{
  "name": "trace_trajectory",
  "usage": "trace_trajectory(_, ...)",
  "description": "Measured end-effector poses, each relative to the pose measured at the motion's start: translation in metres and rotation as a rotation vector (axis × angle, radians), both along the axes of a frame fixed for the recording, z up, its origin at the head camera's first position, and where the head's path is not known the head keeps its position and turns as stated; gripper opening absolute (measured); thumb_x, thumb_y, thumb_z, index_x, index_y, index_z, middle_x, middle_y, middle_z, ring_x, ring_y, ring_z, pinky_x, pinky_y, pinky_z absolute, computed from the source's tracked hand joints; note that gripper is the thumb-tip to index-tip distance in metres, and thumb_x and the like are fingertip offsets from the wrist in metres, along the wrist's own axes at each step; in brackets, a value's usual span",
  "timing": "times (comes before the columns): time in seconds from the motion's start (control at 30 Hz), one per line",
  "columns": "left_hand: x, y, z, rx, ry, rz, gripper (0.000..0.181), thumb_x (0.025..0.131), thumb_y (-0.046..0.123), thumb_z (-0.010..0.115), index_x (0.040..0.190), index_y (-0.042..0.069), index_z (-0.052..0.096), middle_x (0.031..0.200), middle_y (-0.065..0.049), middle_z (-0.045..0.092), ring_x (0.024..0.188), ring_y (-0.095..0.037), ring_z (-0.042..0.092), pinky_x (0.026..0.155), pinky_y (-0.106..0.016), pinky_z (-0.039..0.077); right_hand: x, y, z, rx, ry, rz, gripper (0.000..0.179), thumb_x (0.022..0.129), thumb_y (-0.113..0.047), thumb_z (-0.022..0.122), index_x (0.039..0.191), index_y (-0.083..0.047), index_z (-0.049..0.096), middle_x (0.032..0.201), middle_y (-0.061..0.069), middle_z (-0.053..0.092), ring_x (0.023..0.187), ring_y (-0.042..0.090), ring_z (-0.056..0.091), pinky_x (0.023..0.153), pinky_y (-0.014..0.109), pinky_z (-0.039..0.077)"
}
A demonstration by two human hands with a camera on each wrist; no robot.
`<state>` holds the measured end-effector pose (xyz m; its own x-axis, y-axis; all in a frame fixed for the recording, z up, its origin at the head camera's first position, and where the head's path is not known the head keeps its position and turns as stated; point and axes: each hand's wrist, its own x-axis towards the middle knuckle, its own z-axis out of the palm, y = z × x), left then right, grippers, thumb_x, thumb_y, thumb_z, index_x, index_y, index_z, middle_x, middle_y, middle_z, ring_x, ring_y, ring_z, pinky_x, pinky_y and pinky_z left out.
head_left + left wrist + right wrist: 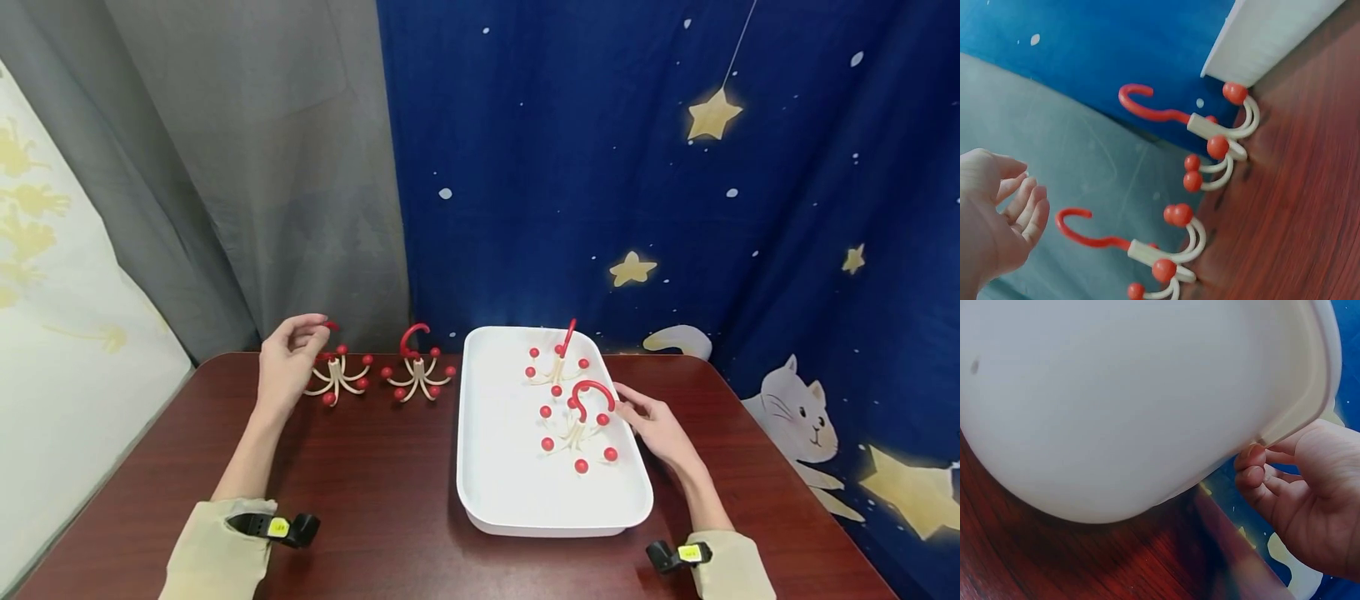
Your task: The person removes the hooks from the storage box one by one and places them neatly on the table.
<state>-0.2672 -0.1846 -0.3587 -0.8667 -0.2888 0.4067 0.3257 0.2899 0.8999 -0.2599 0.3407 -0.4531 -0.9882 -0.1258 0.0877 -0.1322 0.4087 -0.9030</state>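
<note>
Two hook hangers, with cream arms tipped by red balls and a red hook on top, stand upright on the table; one hanger is at the far left and the other hanger is to its right. My left hand is raised beside the leftmost one. In the left wrist view, a gap shows between my loosely bent fingers and its red hook. My right hand grips the right rim of a white tray. Inside are two similar hangers, a rear one and a nearer one.
Everything stands on a dark red-brown wooden table. Behind its far edge hang a grey curtain and a blue curtain printed with stars and a white cat. A pale patterned cloth hangs along the left.
</note>
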Motion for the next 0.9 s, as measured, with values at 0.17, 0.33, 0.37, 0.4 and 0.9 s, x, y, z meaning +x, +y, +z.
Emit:
trace_trajectory(0.17, -0.003, 0.013, -0.004, 0.007, 0.058, -0.077, 0.029, 0.097, 0.005, 0.064, 0.123, -0.01, 0.062, 0.099, -0.009, 0.067, 0.085, -0.007, 0.063, 0.071, -0.012, 0.048, 0.0, 0.0, 0.0, -0.008, 0.007, 0.007, 0.055, 0.104, -0.027, 0.059, 0.151, -0.002, 0.044, 0.126, 0.028, 0.064, 0.095, 0.029, 0.069, 0.08, 0.031, 0.058)
trace_trajectory(0.33, -0.008, 0.027, -0.01, 0.012, 0.105, -0.166, 0.03, 0.098, 0.01, 0.067, 0.123, -0.005, 0.064, 0.102, -0.006, 0.065, 0.088, -0.007, 0.064, 0.075, -0.013, 0.05, 0.0, 0.0, 0.0, 0.004, 0.008, 0.003, 0.056, 0.104, -0.028, 0.059, 0.151, -0.002, 0.043, 0.125, 0.027, 0.064, 0.095, 0.029, 0.07, 0.08, 0.031, 0.058)
trace_trajectory(0.37, -0.007, 0.03, -0.01, 0.01, 0.106, -0.18, 0.03, 0.098, 0.012, 0.067, 0.123, -0.004, 0.065, 0.102, -0.006, 0.065, 0.089, -0.008, 0.064, 0.075, -0.013, 0.05, 0.0, 0.0, 0.0, 0.006, 0.006, 0.0, 0.056, 0.104, -0.028, 0.059, 0.151, -0.002, 0.043, 0.126, 0.027, 0.064, 0.095, 0.029, 0.07, 0.08, 0.031, 0.058)
trace_trajectory(0.4, -0.006, 0.034, -0.009, 0.006, 0.106, -0.192, 0.03, 0.099, 0.014, 0.067, 0.123, -0.003, 0.065, 0.102, -0.006, 0.065, 0.089, -0.008, 0.064, 0.075, -0.014, 0.05, 0.0, 0.0, 0.0, 0.009, 0.005, -0.004, 0.056, 0.104, -0.028, 0.059, 0.151, -0.002, 0.043, 0.126, 0.027, 0.064, 0.095, 0.029, 0.07, 0.08, 0.031, 0.058)
trace_trajectory(0.9, 0.005, 0.091, -0.003, 0.076, 0.115, -0.332, 0.026, 0.098, 0.01, 0.068, 0.12, -0.003, 0.066, 0.112, -0.015, 0.068, 0.092, -0.011, 0.063, 0.079, -0.018, 0.05, 0.0, -0.001, 0.001, -0.015, -0.005, -0.004, 0.055, 0.104, -0.025, 0.059, 0.151, -0.001, 0.044, 0.128, 0.028, 0.062, 0.098, 0.026, 0.069, 0.081, 0.029, 0.057)
